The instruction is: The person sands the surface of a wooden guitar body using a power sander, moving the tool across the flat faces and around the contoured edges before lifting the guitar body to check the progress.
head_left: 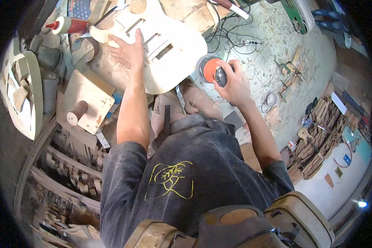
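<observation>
A pale wooden electric guitar body (175,68) with routed pickup slots lies on the workbench in front of me. My left hand (130,50) rests on its left side, fingers spread over the wood and gripping nothing. To the right, my right hand (237,84) is wrapped round an orange and black orbital sander (211,67). The sander is tilted, its disc side turned toward the body's lower right edge. Whether the disc touches that edge I cannot tell.
A red and white glue bottle (72,25) lies at the far left. Nearer are a wooden block with a round peg (91,99) and another guitar body (33,93) holding offcuts. Black cables (223,39) tangle beyond the sander. Wood strips (318,124) pile up on the right.
</observation>
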The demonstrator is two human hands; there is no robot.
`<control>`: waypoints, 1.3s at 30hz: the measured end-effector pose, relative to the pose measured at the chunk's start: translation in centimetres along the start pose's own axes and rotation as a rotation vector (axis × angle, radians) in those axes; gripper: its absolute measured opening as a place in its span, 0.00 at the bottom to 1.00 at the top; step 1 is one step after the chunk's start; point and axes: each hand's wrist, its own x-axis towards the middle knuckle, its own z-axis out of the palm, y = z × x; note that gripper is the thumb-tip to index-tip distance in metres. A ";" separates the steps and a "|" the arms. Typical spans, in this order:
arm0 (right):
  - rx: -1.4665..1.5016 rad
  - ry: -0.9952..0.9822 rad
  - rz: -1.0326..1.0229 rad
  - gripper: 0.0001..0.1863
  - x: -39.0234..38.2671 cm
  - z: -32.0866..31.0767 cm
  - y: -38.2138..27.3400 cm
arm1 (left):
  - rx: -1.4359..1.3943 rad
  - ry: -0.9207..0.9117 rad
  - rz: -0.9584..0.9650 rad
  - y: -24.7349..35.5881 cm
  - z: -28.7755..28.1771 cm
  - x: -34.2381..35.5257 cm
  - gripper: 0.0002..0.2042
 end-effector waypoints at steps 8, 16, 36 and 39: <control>-0.029 -0.129 -0.118 0.33 5.9 -1.1 -0.3 | 0.052 0.063 0.026 0.0 0.2 0.3 0.55; -0.118 -0.168 -0.279 0.33 3.9 -1.4 3.1 | 0.037 0.085 0.024 -0.2 0.5 0.4 0.53; -0.170 -0.164 -0.333 0.31 9.4 -3.3 2.7 | 0.086 0.073 0.013 0.5 0.1 0.4 0.52; -0.201 -0.204 -0.405 0.32 10.0 -2.1 0.3 | 0.097 0.081 0.011 -0.2 0.2 0.2 0.53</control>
